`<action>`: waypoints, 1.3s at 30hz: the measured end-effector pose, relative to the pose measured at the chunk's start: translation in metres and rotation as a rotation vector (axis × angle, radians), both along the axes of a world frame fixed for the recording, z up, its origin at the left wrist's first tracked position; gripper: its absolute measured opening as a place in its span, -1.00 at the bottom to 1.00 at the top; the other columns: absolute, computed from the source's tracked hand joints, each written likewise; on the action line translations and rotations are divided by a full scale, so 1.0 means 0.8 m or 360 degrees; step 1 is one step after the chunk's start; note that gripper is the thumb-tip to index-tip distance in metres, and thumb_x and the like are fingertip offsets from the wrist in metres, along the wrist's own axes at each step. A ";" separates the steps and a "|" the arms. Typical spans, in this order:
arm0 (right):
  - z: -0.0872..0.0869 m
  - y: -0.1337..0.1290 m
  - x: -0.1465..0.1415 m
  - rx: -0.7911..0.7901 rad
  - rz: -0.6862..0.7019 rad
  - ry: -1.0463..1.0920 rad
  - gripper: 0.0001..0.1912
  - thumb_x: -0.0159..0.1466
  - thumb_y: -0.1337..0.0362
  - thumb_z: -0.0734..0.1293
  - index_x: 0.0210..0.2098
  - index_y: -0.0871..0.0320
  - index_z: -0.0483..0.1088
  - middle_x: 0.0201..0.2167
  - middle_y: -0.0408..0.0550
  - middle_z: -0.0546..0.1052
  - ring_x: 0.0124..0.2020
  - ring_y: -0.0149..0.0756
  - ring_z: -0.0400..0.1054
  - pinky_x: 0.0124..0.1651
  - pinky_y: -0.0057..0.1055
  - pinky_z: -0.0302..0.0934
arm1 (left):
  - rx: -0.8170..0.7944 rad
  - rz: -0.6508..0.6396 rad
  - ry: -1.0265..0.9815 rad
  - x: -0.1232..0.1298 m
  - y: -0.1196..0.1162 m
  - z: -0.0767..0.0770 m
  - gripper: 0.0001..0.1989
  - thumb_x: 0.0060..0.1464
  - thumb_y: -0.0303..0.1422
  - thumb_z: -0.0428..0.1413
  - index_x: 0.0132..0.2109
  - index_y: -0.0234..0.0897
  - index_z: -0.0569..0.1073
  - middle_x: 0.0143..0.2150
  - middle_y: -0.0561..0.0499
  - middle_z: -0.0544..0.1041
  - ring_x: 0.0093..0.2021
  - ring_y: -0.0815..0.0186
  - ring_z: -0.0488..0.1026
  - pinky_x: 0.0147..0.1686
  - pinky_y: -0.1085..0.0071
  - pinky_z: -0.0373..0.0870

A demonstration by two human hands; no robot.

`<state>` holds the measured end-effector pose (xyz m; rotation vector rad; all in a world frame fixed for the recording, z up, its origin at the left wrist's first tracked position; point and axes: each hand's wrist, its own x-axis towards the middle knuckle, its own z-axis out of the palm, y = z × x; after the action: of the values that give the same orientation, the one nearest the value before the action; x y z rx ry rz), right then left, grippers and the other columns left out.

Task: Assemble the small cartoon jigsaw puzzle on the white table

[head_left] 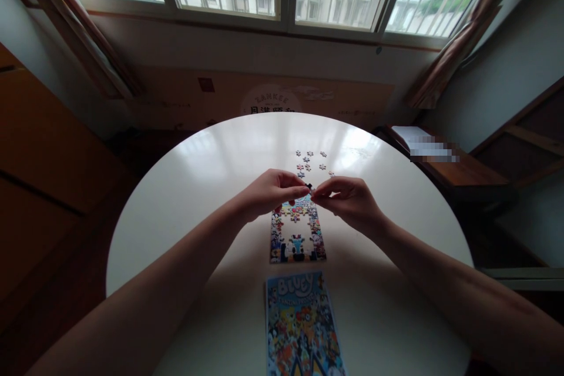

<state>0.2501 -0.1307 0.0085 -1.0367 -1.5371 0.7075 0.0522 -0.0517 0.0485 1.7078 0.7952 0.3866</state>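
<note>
Above the far end of a partly assembled jigsaw puzzle (277,241), my two hands meet at the fingertips. Thumb and fingers of my left hand (279,191) pinch a small dark puzzle piece (309,187). My right hand (348,195) is closed in a pinch right beside it, touching or nearly touching the same piece; whether it holds a separate one is hidden. The puzzle has joined edges and a blue figure at its near end, with white gaps in the middle. My left fingers cover part of its upper left.
Several loose puzzle pieces (309,154) lie beyond my hands on the round white table (176,205). A colourful Bluey picture sheet (304,323) lies nearest me. Past the table's right edge stands a wooden bench (462,167) with papers; windows are behind.
</note>
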 end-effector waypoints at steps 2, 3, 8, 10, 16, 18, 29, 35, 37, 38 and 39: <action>0.000 -0.001 -0.002 0.0039 -0.0038 -0.0042 -0.85 0.16 0.20 0.53 -0.36 0.16 0.60 -0.39 -0.05 0.62 -0.41 -0.37 0.47 -0.45 -0.48 0.39 | -0.0023 0.0012 -0.0016 0.001 -0.002 0.001 -0.77 0.04 -0.21 0.29 -0.26 -0.31 0.57 -0.46 0.03 0.45 -0.46 0.42 0.33 -0.58 0.51 0.23; 0.001 -0.002 -0.003 0.0056 -0.0022 -0.0078 -0.85 0.18 0.20 0.52 -0.35 0.16 0.59 -0.38 -0.05 0.62 -0.40 -0.37 0.48 -0.46 -0.49 0.38 | -0.0042 0.0017 -0.0029 0.001 -0.003 0.002 -0.78 0.04 -0.23 0.28 -0.26 -0.32 0.56 -0.45 0.02 0.46 -0.45 0.40 0.36 -0.58 0.51 0.24; 0.011 -0.005 0.005 0.0165 0.0068 -0.0312 -0.92 0.24 0.27 0.48 -0.33 0.15 0.58 -0.40 -0.09 0.59 -0.43 -0.44 0.45 -0.52 -0.57 0.31 | -0.0047 -0.0033 -0.0062 -0.001 -0.005 0.006 -0.83 0.12 -0.28 0.18 -0.22 -0.30 0.43 -0.36 -0.01 0.50 -0.34 0.31 0.49 -0.58 0.51 0.33; 0.016 -0.005 0.010 0.0236 0.0041 -0.0366 -0.93 0.25 0.28 0.47 -0.27 0.15 0.57 -0.36 -0.08 0.59 -0.41 -0.44 0.45 -0.52 -0.58 0.33 | 0.0007 -0.0144 0.0013 -0.003 -0.005 0.007 -0.83 0.13 -0.29 0.16 -0.23 -0.31 0.42 -0.37 0.01 0.50 -0.36 0.31 0.50 -0.58 0.50 0.36; 0.021 -0.004 0.015 0.0374 0.0368 -0.0531 -0.86 0.33 0.33 0.39 -0.11 0.12 0.55 -0.15 -0.01 0.62 -0.19 -0.35 0.54 -0.37 -0.50 0.46 | -0.0014 -0.0434 0.0106 -0.008 -0.003 0.006 -0.82 0.11 -0.29 0.20 -0.23 -0.33 0.48 -0.43 0.03 0.50 -0.36 0.32 0.52 -0.56 0.51 0.39; 0.021 -0.005 0.013 0.0381 0.0397 -0.0547 -0.86 0.34 0.34 0.38 -0.11 0.13 0.55 -0.17 -0.01 0.62 -0.22 -0.35 0.55 -0.37 -0.49 0.45 | -0.0043 -0.0460 0.0104 -0.009 -0.003 0.006 -0.81 0.10 -0.27 0.22 -0.23 -0.33 0.50 -0.43 0.03 0.50 -0.36 0.32 0.52 -0.56 0.52 0.38; 0.018 -0.007 0.008 0.0426 0.0337 -0.0592 -0.91 0.30 0.30 0.44 -0.19 0.13 0.51 -0.30 -0.10 0.55 -0.37 -0.47 0.43 -0.42 -0.55 0.39 | -0.0183 -0.0261 0.0108 -0.005 -0.004 0.008 -0.72 0.02 -0.19 0.31 -0.27 -0.34 0.56 -0.48 0.02 0.54 -0.51 0.39 0.45 -0.56 0.47 0.35; 0.016 -0.007 0.010 0.0384 0.0296 -0.0596 -0.89 0.28 0.32 0.46 -0.20 0.15 0.48 -0.32 -0.11 0.55 -0.39 -0.48 0.43 -0.42 -0.56 0.38 | -0.0277 -0.0242 0.0146 -0.011 0.003 0.007 -0.69 0.06 -0.16 0.28 -0.20 -0.34 0.59 -0.30 -0.07 0.62 -0.48 0.39 0.49 -0.57 0.48 0.32; 0.016 -0.006 0.012 0.0367 0.0291 -0.0613 -0.89 0.28 0.31 0.46 -0.22 0.15 0.49 -0.33 -0.11 0.55 -0.39 -0.48 0.43 -0.43 -0.56 0.38 | -0.0269 -0.0260 0.0192 -0.013 0.005 0.008 -0.68 0.05 -0.14 0.28 -0.22 -0.34 0.59 -0.31 -0.08 0.62 -0.46 0.38 0.50 -0.57 0.50 0.30; 0.016 -0.006 0.013 0.0362 0.0301 -0.0628 -0.90 0.28 0.30 0.46 -0.23 0.15 0.49 -0.33 -0.11 0.55 -0.40 -0.47 0.43 -0.43 -0.55 0.37 | -0.0259 -0.0273 0.0212 -0.013 0.006 0.008 -0.69 0.05 -0.14 0.28 -0.24 -0.34 0.59 -0.32 -0.08 0.62 -0.45 0.37 0.51 -0.57 0.51 0.28; 0.017 -0.006 0.014 0.0366 0.0311 -0.0647 -0.92 0.29 0.30 0.45 -0.24 0.15 0.49 -0.33 -0.10 0.55 -0.40 -0.47 0.43 -0.43 -0.55 0.37 | -0.0251 -0.0284 0.0228 -0.013 0.006 0.008 -0.69 0.04 -0.14 0.28 -0.25 -0.34 0.59 -0.33 -0.07 0.62 -0.45 0.38 0.50 -0.57 0.52 0.26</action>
<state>0.2614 -0.1357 0.0217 -0.8989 -2.0405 0.4520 0.0414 -0.0470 0.0551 1.6550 0.7484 0.0777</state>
